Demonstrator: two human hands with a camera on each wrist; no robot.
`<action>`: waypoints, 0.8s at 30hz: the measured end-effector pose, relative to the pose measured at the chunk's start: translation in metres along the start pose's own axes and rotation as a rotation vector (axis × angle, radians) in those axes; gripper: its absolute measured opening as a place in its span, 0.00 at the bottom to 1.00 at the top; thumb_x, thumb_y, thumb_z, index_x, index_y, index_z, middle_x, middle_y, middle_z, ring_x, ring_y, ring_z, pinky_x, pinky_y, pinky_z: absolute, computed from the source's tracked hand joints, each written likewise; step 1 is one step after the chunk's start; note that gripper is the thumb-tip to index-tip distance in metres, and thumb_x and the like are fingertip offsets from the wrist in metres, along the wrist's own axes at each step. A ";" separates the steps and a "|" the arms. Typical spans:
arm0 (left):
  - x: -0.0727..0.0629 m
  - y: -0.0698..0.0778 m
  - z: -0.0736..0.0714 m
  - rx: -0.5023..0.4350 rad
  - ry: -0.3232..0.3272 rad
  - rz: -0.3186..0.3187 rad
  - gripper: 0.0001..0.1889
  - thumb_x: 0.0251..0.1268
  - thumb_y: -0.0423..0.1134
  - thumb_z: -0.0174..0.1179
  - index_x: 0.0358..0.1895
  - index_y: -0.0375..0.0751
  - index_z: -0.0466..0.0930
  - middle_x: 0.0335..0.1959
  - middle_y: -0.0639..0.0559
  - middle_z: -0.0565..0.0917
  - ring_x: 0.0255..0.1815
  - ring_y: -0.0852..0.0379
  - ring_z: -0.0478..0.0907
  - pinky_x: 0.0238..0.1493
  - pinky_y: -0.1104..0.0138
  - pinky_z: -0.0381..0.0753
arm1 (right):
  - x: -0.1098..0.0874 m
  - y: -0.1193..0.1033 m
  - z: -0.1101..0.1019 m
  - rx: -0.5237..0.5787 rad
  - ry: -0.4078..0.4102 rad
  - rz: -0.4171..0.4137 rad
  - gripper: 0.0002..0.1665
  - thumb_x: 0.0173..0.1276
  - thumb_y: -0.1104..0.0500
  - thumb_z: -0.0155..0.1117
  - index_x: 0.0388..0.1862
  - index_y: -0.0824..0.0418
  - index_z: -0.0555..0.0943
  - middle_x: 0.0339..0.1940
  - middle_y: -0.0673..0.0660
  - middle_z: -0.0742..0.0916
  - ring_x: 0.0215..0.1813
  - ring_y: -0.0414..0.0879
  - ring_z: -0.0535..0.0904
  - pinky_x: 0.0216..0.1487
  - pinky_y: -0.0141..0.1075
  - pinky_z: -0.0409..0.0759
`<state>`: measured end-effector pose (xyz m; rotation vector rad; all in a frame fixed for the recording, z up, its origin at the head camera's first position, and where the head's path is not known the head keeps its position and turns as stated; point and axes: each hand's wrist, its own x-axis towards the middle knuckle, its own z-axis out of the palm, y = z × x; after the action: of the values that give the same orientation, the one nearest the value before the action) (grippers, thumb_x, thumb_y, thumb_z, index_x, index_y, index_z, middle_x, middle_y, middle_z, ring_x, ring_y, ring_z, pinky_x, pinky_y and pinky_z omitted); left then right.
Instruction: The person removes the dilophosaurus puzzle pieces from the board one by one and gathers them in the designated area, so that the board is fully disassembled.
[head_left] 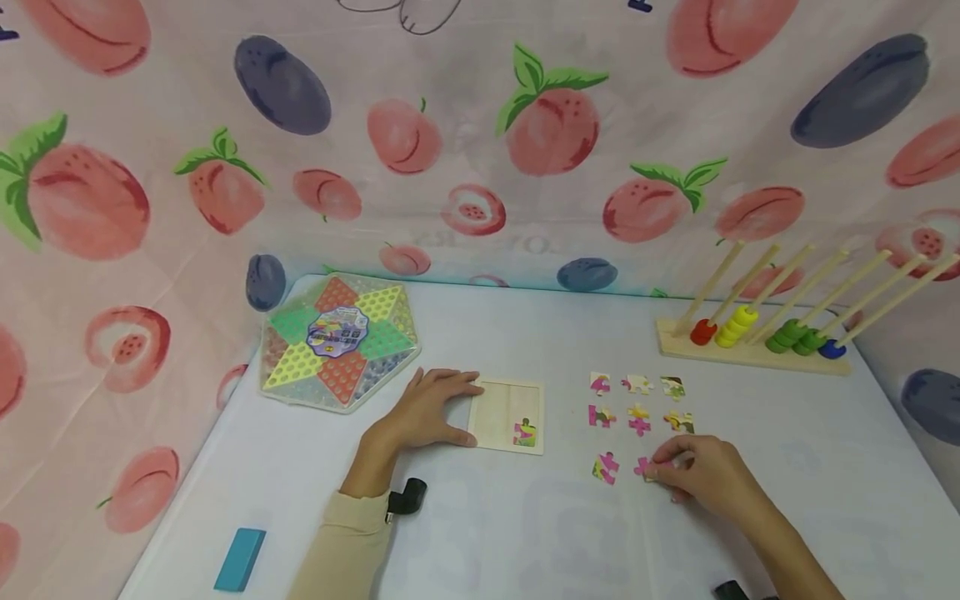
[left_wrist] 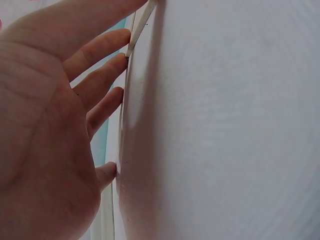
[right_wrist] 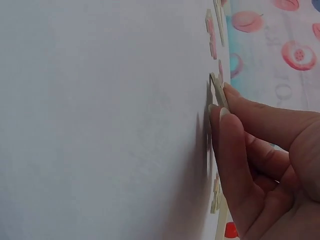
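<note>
My left hand (head_left: 427, 410) spans the left side of a shallow wooden puzzle tray (head_left: 495, 412), with thumb and fingertips touching it near its left edge. In the left wrist view those fingers (left_wrist: 102, 80) are spread and fairly straight. One pink and green piece (head_left: 525, 432) lies in the tray's lower right corner. My right hand (head_left: 705, 475) pinches a pink puzzle piece (head_left: 642, 467) between thumb and fingers; the right wrist view shows this piece (right_wrist: 219, 91) edge-on, tilted off the table. To its left lies another pink piece (head_left: 606, 467), with several more pieces (head_left: 637, 419) in rows beyond.
A hexagonal Chinese checkers set (head_left: 341, 342) stands at the back left. At the back right is a wooden counting rack (head_left: 753, 354) with upright rods and coloured beads. A blue block (head_left: 240, 560) lies front left. Fruit-print cloth (head_left: 480, 150) hangs behind the white table.
</note>
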<state>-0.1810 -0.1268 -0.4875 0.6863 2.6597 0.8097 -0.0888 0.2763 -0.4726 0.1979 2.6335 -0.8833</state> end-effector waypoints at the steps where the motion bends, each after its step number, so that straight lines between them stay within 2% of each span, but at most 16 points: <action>1: 0.000 0.000 0.000 -0.001 0.001 0.001 0.39 0.45 0.52 0.81 0.67 0.53 0.80 0.77 0.57 0.71 0.80 0.47 0.61 0.83 0.35 0.40 | 0.000 0.000 0.000 -0.004 0.003 0.001 0.17 0.60 0.50 0.78 0.40 0.60 0.86 0.20 0.49 0.84 0.21 0.41 0.80 0.23 0.30 0.73; 8: 0.000 -0.001 0.000 -0.006 0.005 0.007 0.39 0.45 0.53 0.81 0.66 0.53 0.80 0.77 0.57 0.72 0.80 0.47 0.62 0.82 0.35 0.41 | -0.001 0.001 0.002 -0.041 0.041 -0.068 0.15 0.57 0.53 0.80 0.39 0.59 0.87 0.33 0.53 0.86 0.20 0.42 0.79 0.23 0.30 0.72; 11: 0.000 -0.002 0.001 -0.002 0.002 0.008 0.39 0.45 0.53 0.81 0.66 0.53 0.80 0.77 0.57 0.71 0.80 0.47 0.62 0.82 0.34 0.41 | 0.000 0.002 0.001 -0.073 0.052 -0.109 0.14 0.56 0.52 0.80 0.37 0.57 0.87 0.38 0.54 0.87 0.23 0.41 0.77 0.24 0.30 0.71; 18: 0.001 -0.002 0.002 -0.002 0.006 0.010 0.39 0.46 0.52 0.81 0.66 0.53 0.80 0.77 0.57 0.71 0.80 0.48 0.62 0.82 0.34 0.41 | 0.004 0.003 -0.001 -0.127 0.045 -0.118 0.18 0.56 0.50 0.81 0.33 0.55 0.80 0.31 0.50 0.83 0.29 0.42 0.71 0.27 0.31 0.65; 24: 0.001 -0.002 0.002 -0.006 0.011 0.004 0.39 0.45 0.52 0.81 0.66 0.53 0.80 0.77 0.58 0.71 0.80 0.48 0.62 0.83 0.35 0.40 | 0.005 0.003 0.000 -0.178 0.063 -0.114 0.22 0.53 0.46 0.82 0.33 0.54 0.78 0.30 0.49 0.80 0.33 0.44 0.69 0.31 0.32 0.62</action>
<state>-0.1818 -0.1270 -0.4904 0.6881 2.6650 0.8249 -0.0926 0.2789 -0.4759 0.0312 2.7871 -0.6821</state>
